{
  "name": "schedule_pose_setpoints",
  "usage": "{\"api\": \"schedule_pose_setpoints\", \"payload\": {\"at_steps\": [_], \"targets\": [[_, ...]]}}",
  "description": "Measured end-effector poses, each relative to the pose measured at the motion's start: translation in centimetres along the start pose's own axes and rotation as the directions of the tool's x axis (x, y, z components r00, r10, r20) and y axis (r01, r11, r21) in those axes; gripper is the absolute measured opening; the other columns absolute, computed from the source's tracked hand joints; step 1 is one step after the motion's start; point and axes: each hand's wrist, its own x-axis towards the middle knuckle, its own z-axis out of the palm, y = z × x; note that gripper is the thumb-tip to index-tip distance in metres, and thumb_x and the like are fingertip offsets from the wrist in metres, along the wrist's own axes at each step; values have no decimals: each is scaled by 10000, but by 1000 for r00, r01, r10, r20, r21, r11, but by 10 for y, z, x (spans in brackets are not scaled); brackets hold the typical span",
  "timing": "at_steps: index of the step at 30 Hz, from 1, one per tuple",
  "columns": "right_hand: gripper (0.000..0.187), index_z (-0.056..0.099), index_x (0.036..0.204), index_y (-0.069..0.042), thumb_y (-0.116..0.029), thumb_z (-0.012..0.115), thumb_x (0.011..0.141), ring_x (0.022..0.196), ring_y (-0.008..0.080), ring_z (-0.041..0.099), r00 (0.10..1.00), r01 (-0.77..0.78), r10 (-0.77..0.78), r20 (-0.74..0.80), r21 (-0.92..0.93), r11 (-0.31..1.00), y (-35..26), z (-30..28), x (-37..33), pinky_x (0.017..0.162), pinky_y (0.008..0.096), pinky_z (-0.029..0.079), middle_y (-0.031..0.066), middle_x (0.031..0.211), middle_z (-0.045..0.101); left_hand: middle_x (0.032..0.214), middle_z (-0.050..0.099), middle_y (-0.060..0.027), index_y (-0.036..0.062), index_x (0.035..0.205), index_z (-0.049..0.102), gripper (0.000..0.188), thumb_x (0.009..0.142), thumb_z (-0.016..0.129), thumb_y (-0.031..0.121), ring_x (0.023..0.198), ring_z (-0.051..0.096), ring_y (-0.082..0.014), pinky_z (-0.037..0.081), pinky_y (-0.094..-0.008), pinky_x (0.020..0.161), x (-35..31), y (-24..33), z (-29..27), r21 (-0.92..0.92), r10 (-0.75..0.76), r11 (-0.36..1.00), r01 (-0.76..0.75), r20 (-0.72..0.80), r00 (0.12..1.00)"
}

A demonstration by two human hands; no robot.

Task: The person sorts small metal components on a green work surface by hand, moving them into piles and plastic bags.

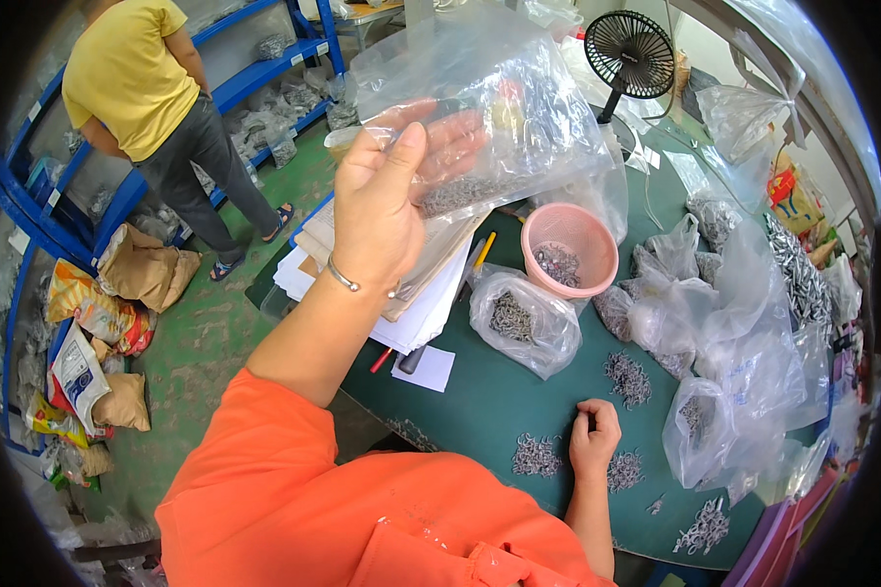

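My left hand (392,181) is raised over the table, gripping a clear plastic bag (529,108). The thumb lies on the near side, and the fingers show through the plastic. Small grey metal pieces (460,194) have gathered at the bottom of that bag. Lower on the green table, my right hand (595,437) rests with its fingers curled in; whether anything is inside them is hidden. Piles of small metal hooks lie around it: one pile (536,455) to its left, another (625,471) at its right side, and one (627,380) beyond it.
A pink basket (570,224) with metal pieces stands beside an open plastic bag (511,319) of them. Several filled bags (744,333) crowd the right side. Papers (431,293) lie beneath my left forearm. A black fan (628,57) stands behind. A person in yellow (127,73) faces blue shelves.
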Motion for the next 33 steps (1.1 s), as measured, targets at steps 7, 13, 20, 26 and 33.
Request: {"api": "schedule_pose_setpoints", "payload": {"at_steps": [7,13,20,26,33], "targets": [[113,625,846,12,104,581,796,811,296,644,1000,11,-11,-9,-3,1000,-2,0,1,750,358,518,149,869,651,1148,693,-187,-36,1165,616,213,1017,570,111,1065,687,-299,561,-380,906,39,-9,-44,118,194,978,-169,-244,950],[115,625,854,13,97,578,790,824,298,643,1000,6,-6,1,7,1000,-1,1,1,762,364,519,148,878,656,1224,651,-170,-25,1268,513,261,1037,522,97,1051,667,-260,546,-377,865,86,4,-135,123,261,962,-242,-665,700],[119,618,857,17,102,566,792,801,291,628,1000,1,-1,17,6,1000,2,2,0,733,358,513,147,877,641,1412,548,-139,19,1475,375,424,1091,352,197,1238,557,-301,408,-492,1057,94,19,-231,112,273,950,-292,-751,601],[121,617,858,19,106,557,798,780,264,617,1000,2,-2,18,18,1000,0,1,0,690,338,500,142,878,635,1477,499,-128,50,1503,355,476,1075,321,254,1319,498,-301,349,-507,1116,85,34,-265,128,288,937,-325,-810,511],[120,615,859,21,105,552,802,784,268,615,1000,19,-19,16,15,1000,4,1,0,698,339,498,143,877,632,1460,547,0,154,1462,424,454,1062,340,351,1351,488,-186,16,-532,1213,81,36,-277,94,237,952,-291,-827,509]]}}
